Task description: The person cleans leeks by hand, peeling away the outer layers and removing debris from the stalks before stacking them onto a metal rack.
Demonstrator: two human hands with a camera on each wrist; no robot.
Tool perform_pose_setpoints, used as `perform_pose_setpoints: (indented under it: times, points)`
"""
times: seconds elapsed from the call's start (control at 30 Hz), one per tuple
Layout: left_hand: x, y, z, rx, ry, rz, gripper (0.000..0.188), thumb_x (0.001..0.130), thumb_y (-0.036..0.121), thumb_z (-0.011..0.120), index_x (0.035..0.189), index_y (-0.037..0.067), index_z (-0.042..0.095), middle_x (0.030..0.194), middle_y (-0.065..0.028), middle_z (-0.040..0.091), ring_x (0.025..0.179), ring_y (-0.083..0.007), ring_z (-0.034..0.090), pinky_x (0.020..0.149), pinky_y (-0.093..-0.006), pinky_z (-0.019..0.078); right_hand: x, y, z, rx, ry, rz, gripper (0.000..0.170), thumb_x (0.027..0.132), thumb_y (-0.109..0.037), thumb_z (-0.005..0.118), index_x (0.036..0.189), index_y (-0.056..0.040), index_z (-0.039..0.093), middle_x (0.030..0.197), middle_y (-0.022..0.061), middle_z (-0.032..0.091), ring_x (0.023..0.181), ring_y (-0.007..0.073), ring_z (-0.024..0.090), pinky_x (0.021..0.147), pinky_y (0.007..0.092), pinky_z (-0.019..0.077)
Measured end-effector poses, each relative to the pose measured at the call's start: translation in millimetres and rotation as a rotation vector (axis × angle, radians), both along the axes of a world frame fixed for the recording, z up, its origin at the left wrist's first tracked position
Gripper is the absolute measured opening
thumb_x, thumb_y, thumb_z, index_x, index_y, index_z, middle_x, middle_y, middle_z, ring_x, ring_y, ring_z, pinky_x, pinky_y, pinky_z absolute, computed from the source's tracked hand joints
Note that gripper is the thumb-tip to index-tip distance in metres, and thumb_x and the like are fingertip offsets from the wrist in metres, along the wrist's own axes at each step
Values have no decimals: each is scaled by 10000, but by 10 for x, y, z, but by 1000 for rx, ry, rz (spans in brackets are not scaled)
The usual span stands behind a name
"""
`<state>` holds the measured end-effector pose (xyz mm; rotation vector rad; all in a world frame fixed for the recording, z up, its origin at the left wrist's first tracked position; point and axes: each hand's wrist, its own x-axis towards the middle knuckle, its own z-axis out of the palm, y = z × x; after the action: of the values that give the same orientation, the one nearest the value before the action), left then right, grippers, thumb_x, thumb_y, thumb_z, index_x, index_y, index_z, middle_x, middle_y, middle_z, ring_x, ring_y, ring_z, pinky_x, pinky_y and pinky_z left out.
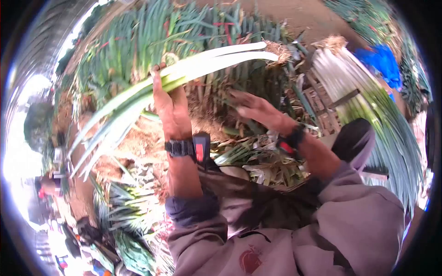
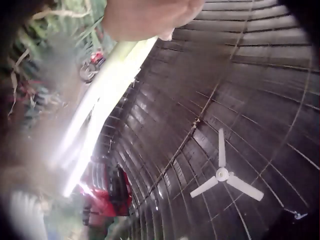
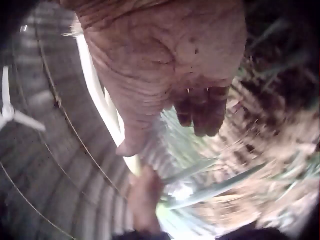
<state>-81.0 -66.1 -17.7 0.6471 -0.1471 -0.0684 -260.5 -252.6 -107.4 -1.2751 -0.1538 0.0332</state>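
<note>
My left hand [image 1: 171,106] grips two long green onions [image 1: 239,58] around the middle. Their white stalks reach to the right, ending in shaggy roots [image 1: 282,51], while the green leaves [image 1: 108,115] hang down to the left. In the left wrist view the pale stalks [image 2: 112,80] run down from the hand. My right hand [image 1: 258,109] is below the root end, empty, with its fingers extended to the left. The right wrist view shows its thumb lying across the stalks in that view and its fingers [image 3: 200,112] loosely bent.
Unpeeled green onions [image 1: 184,32] stand packed in a bank ahead. Clean white-stalked ones [image 1: 350,73] lie at right over a slatted wooden rack [image 1: 320,99], near a blue plastic bag [image 1: 380,64]. Stripped leaves [image 1: 276,168] litter the ground. More onions [image 1: 131,202] lie at lower left.
</note>
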Motion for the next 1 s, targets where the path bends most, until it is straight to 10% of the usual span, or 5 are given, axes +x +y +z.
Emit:
perform_pose_setpoints:
  times: [0.43,0.63,0.77,0.87,1.0]
  points:
    - [-1437,-932,359,471,74,-625,485,983,212,644,1371,-27,476,1300,-171,594,1217,-270,576,1059,-382,459,424,-780,903,418,-358,-799,235,946,-135,667,1110,19,600,1034,118,651,1010,262,657,926,394,521]
    - [-1344,-1872,1700,1199,-1143,302,767,788,253,839,1393,-23,456,1332,-255,559,1224,-339,564,1029,-391,444,545,-412,1493,-136,-620,-928,323,897,-38,668,1217,-38,627,1125,46,663,1040,123,580,891,319,516]
    - [-1271,-2001,1866,1107,-1038,369,499,856,245,760,1257,2,591,1121,-173,680,991,-246,656,925,-360,490,867,-128,1638,1258,-666,80,518,1017,-171,549,1493,-88,361,1439,40,465,1264,163,465,1088,360,399]
    - [-1403,-1790,2179,1193,-865,189,457,897,199,722,1233,-75,577,1131,-173,678,971,-205,673,921,-330,507,313,-136,1531,-254,-676,-868,888,794,-173,779,1516,-46,277,1391,231,473,1287,341,490,1071,434,408]
    - [-1195,-1683,2520,710,-919,-18,416,964,105,636,1281,-128,499,1220,-218,626,1122,-256,644,1040,-358,489,163,-90,1109,-368,-470,-870,1004,698,-223,851,1487,20,282,1228,252,566,1174,414,537,1023,477,432]
